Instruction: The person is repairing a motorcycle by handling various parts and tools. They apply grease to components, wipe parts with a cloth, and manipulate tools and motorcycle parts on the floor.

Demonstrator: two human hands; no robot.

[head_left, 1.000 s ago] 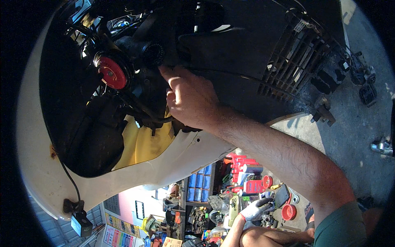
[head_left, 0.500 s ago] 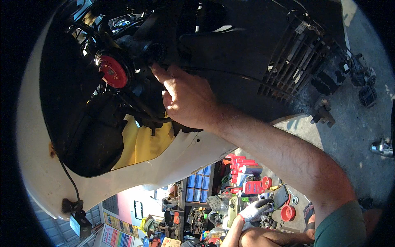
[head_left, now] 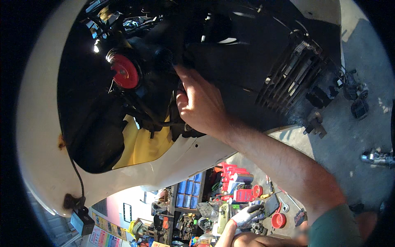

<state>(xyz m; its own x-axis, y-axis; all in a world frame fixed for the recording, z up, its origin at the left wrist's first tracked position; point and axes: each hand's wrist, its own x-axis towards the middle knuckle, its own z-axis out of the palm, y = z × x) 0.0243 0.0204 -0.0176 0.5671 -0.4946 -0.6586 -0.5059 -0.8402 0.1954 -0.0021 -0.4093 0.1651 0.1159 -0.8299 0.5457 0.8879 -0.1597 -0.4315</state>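
Observation:
My right hand (head_left: 201,99) is bare and reaches into the dark opening of a white body panel (head_left: 135,179). Its index finger points up and left beside a dark round part (head_left: 163,58); shadow hides whether they touch. The thumb stands apart and the other fingers curl under, with nothing seen in them. Left of the hand is a red disc (head_left: 125,72), with black hoses (head_left: 150,115) below it. At the lower edge, what looks like my left hand (head_left: 247,215), in a pale glove with dark fingers, lies stretched out above a bent bare knee, near a dark tray (head_left: 271,204).
A black slatted grille (head_left: 284,74) fills the upper right. Metal parts (head_left: 316,123) lie on the concrete floor (head_left: 349,136). Red bottles (head_left: 235,175), a red bowl (head_left: 278,220) and blue drawers (head_left: 190,192) stand below the panel. A small boxy device (head_left: 82,220) hangs from a cable.
The view has shifted, and the panel opening appears farther right. My right index finger has moved slightly right, away from the dark round part. My left hand keeps its pose.

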